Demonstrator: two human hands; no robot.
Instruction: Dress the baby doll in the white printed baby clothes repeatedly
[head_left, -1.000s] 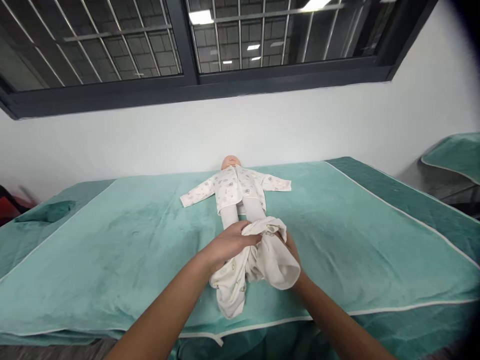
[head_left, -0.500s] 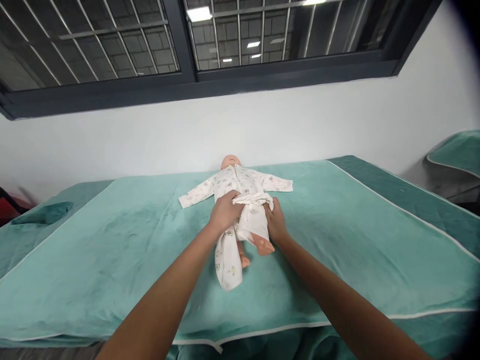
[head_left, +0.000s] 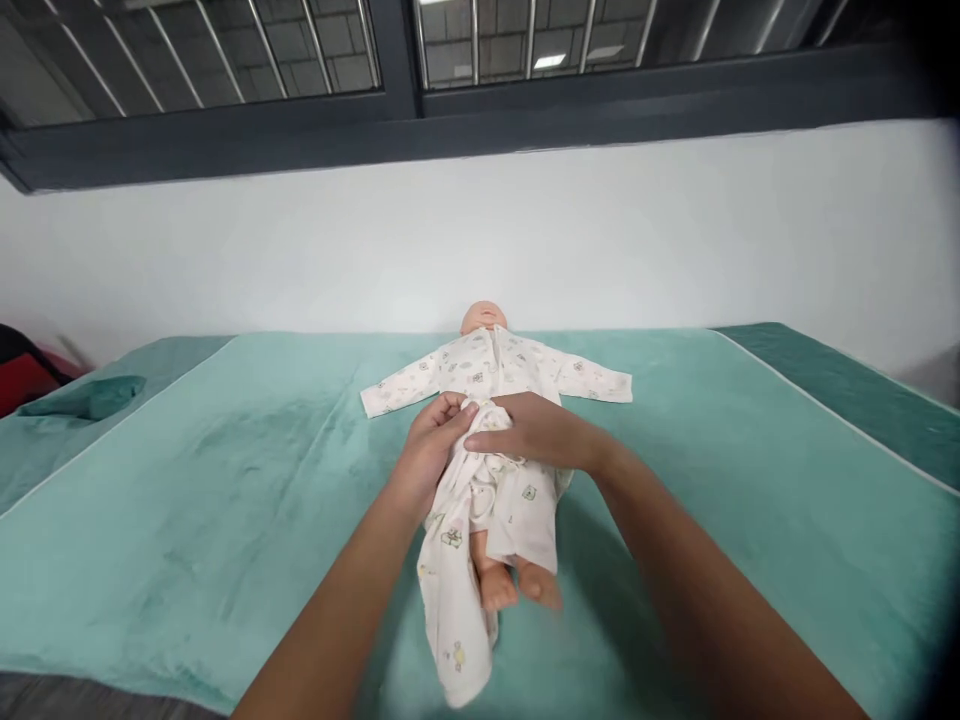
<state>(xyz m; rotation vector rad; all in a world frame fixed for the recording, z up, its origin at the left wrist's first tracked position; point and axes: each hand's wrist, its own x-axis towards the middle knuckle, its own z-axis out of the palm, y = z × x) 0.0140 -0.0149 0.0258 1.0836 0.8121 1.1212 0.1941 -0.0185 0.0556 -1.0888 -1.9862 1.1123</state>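
Note:
A baby doll (head_left: 486, 318) lies on its back on the teal towel-covered table (head_left: 225, 480), head toward the wall. It wears a white printed top (head_left: 480, 368) with sleeves spread out. White printed trousers (head_left: 480, 520) are pulled up over its legs, with both bare feet (head_left: 517, 588) showing and one empty trouser leg trailing toward me. My left hand (head_left: 429, 450) pinches the waistband at the doll's left hip. My right hand (head_left: 536, 432) lies across the waist, fingers pressed on the same waistband.
A white wall and a dark-framed window (head_left: 450, 90) stand behind the table. A darker green cloth bundle (head_left: 90, 398) rests at the far left, beside a red object (head_left: 22, 375). A dark green strip (head_left: 847, 385) runs along the table's right side.
The trousers went from bunched at the doll's feet to pulled up to its waist. Both hands moved away from me with the waistband. The camera has come closer.

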